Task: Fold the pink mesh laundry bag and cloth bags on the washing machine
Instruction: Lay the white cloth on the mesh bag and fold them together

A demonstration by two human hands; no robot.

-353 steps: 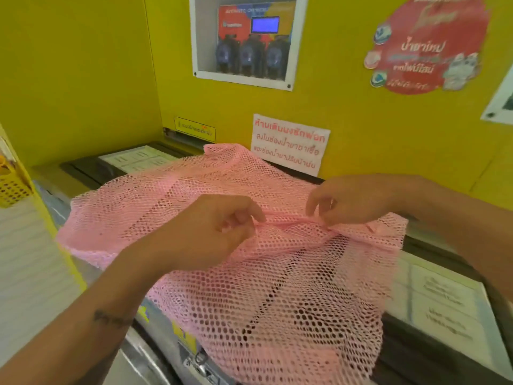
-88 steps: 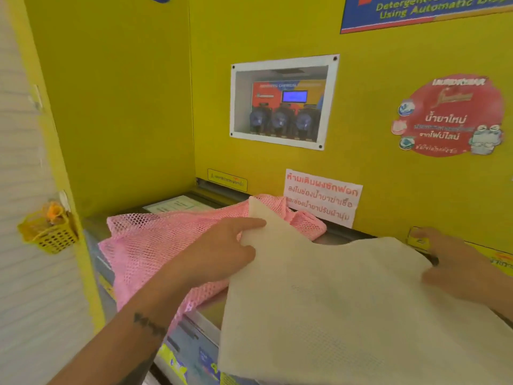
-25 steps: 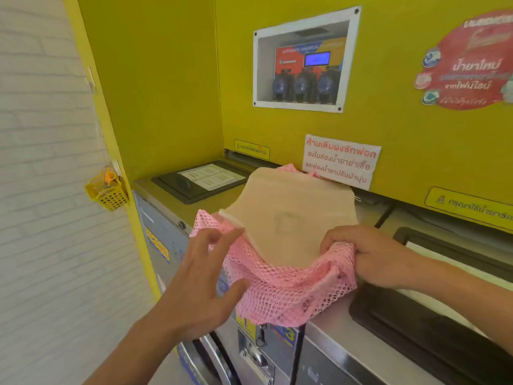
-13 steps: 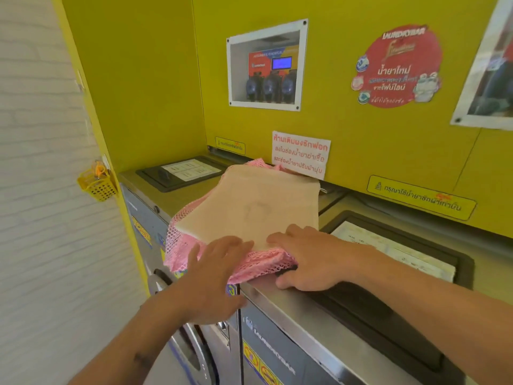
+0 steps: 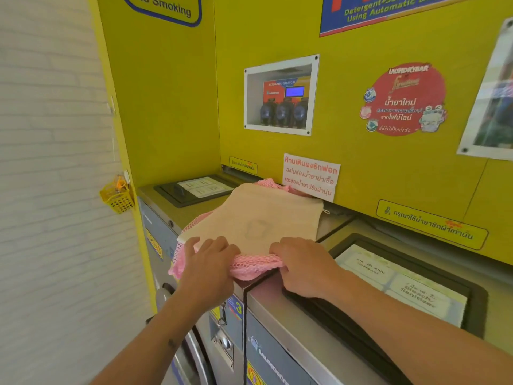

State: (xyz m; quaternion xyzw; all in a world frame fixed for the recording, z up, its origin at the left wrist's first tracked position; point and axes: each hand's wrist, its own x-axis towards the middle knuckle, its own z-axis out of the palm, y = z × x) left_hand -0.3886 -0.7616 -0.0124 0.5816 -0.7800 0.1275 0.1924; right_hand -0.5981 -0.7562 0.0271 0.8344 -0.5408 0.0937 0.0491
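A person is standing at a washing machine (image 5: 194, 215) in a yellow-walled laundry, squaring up a folded stack at the front edge of its top. Left of the stack, a small yellow basket (image 5: 118, 196) is hanging beside the machine. The left hand (image 5: 206, 266) is lying curled over the stack's near left corner, fingers pressing the cream cloth bag (image 5: 256, 218) down and gripping the pink mesh laundry bag (image 5: 256, 266) beneath it. The mesh is bulging out below the cloth and spilling slightly over the machine's front edge. To the right, the right hand (image 5: 304, 265) is closing round the near right corner, thumb under, fingers on top.

Both bags are looking light, soft and floppy; the open mesh is likely snagging on fingers and slipping apart, so pinching both layers together at the near corners seems the surest hold.

Against the view half a second earlier, the hands are sitting wider apart, out at the corners, and the camera is looking higher up the wall. A second ago the left hand was open, off the fabric.
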